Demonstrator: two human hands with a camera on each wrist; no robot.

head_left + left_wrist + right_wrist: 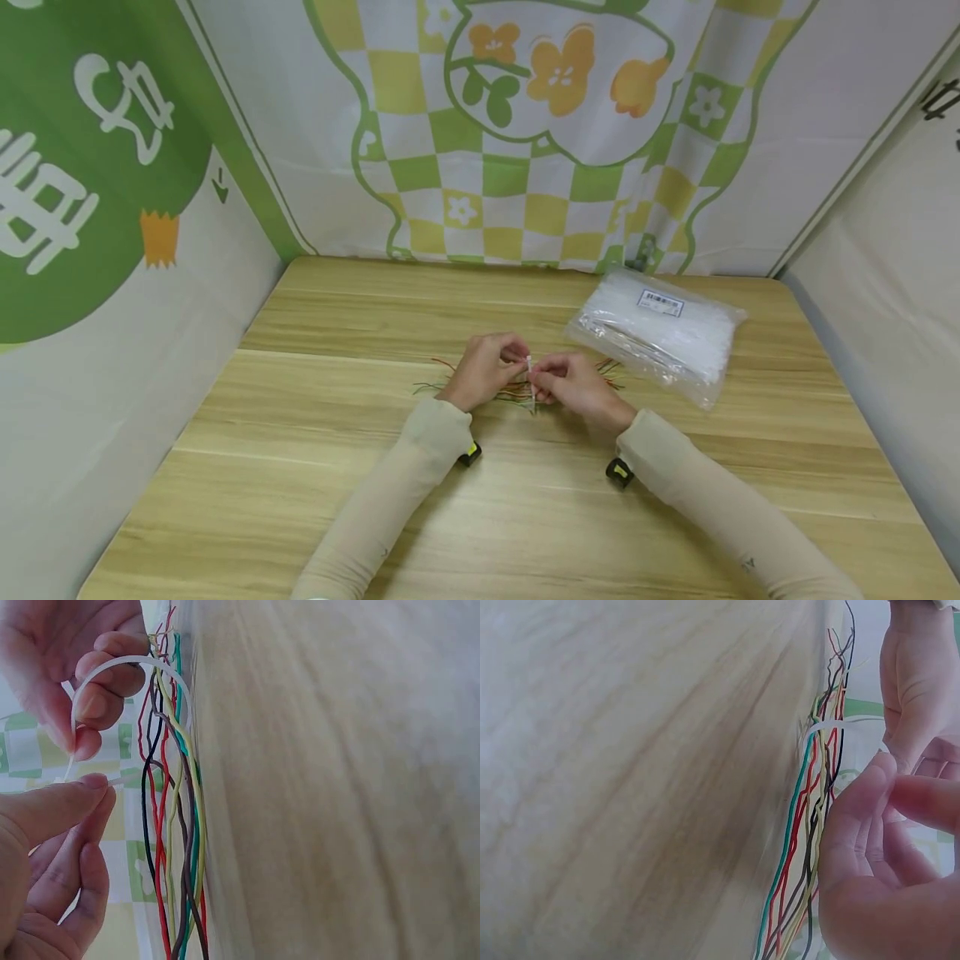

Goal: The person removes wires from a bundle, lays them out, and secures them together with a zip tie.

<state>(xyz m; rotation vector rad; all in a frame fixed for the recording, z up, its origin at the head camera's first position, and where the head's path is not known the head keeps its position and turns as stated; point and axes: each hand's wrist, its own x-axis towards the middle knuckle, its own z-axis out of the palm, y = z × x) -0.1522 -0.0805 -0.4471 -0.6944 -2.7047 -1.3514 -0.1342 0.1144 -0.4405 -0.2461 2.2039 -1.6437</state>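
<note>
A white cable tie [137, 658] bends in a loop over a bundle of thin coloured wires [186, 825]. The wires are red, black, brown, yellow and green and lie along the table. My left hand [480, 371] pinches one part of the tie between thumb and forefinger, just above the wires. Close by on the right, my right hand [581, 387] pinches the tie with thumb and fingertips. In the right wrist view the strip [847, 721] crosses over the wires; its ends are partly hidden by fingers.
A clear plastic bag [697, 337] full of white strips, with a barcode label, lies behind my right hand. Wood-grain table [300, 400] surrounds the wires. Patterned cloth [495, 175] hangs at the back, with more cloth at both sides.
</note>
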